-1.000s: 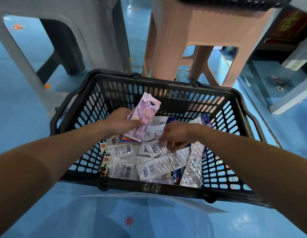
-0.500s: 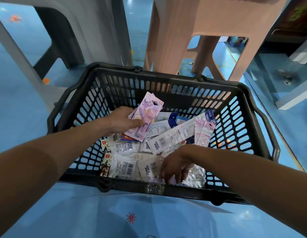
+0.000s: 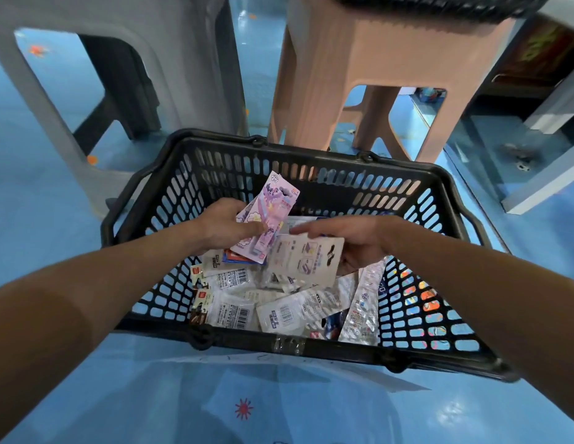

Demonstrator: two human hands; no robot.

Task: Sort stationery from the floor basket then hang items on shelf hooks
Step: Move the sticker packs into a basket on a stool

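Blue glossy floor (image 3: 38,219) carries black basket (image 3: 330,193); grey stool (image 3: 183,43), pink stool (image 3: 375,49) behind.

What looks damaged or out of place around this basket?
The black basket has clear tape on its near rim, perhaps a repair. The packets inside lie jumbled, overlapping. No packet lies outside.

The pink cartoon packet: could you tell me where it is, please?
In the head view, the left hand grips the pink packet over the middle of the black basket, just left of the white card in the right hand.
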